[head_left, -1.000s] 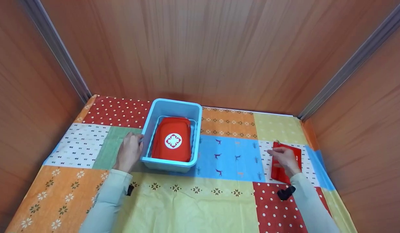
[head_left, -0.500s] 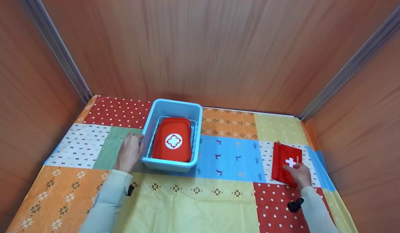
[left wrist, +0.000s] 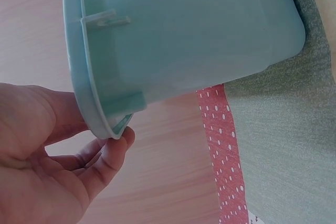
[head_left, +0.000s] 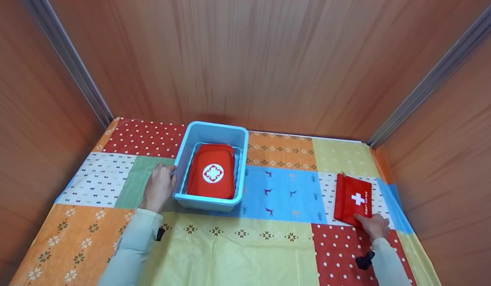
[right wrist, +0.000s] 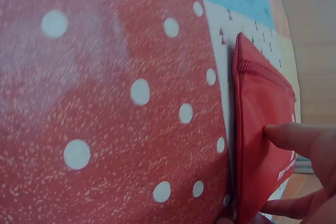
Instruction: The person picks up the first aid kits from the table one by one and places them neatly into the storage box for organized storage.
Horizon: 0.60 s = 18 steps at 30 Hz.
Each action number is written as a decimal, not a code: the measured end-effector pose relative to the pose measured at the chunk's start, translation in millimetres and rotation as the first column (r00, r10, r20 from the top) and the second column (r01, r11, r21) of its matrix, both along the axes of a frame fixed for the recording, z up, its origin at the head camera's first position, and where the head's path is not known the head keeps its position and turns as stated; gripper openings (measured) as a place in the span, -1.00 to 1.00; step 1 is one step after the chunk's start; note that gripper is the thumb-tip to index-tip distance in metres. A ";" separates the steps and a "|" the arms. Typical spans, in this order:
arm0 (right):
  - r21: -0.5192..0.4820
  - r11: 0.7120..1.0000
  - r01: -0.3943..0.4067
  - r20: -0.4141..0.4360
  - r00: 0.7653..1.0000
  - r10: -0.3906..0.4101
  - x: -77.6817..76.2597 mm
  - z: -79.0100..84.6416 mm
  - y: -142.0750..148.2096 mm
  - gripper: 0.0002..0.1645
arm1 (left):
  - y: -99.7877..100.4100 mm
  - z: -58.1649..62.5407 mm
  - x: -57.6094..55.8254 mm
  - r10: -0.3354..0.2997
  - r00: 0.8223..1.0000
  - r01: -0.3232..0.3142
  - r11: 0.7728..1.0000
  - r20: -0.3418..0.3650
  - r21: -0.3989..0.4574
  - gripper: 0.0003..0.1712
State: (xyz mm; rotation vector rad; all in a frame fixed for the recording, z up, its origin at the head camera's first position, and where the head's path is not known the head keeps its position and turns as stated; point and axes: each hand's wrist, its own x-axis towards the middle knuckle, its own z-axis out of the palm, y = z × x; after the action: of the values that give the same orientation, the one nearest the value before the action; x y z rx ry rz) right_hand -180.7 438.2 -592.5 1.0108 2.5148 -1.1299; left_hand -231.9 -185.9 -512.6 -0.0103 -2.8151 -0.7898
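We find the left hand (head_left: 159,186) gripping the light-blue bin (head_left: 205,204). The left wrist view shows its fingers (left wrist: 107,163) curled under the rim's corner, and moulded ribs (left wrist: 107,18) beneath that rim which the head view hides. Only the head view shows the red first-aid case (head_left: 210,157) inside, round-cornered, with a white emblem.

The red first-aid pouch (head_left: 347,198) lies on the tabletop (head_left: 277,258) at right. The right hand (head_left: 375,227) has its thumb on the pouch's near end and fingers at the edge; we cannot tell whether they close beneath.

The right wrist view adds a ridged zip (right wrist: 262,71). The pouch is fabric, roughly rectangular; the bin, smooth plastic; the cloth (head_left: 146,135), patchwork-printed.
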 end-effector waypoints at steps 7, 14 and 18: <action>-0.024 0.999 0.039 -0.009 0.999 -0.039 -0.2 -4.7 0.1 0.03 | -0.8 -0.7 -0.1 -0.010 0.999 0.010 1.000 -0.034 -0.005 -0.71; -0.004 0.996 0.089 -0.042 0.995 -0.089 -3.1 -12.2 -2.9 -0.05 | -1.5 -3.0 -0.2 -0.017 0.997 0.017 1.000 -0.069 -0.005 -0.74; -0.097 0.988 0.117 -0.086 0.988 -0.126 -0.2 -14.8 -1.2 -0.04 | -1.4 -3.1 -0.1 -0.013 0.999 0.013 1.000 -0.050 -0.005 -0.73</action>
State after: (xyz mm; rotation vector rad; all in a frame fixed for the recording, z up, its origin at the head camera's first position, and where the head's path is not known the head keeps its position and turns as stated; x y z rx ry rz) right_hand -180.9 437.0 -607.4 1.1252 2.4737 -1.3424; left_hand -232.0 -187.3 -515.7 -0.0482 -2.7731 -0.7744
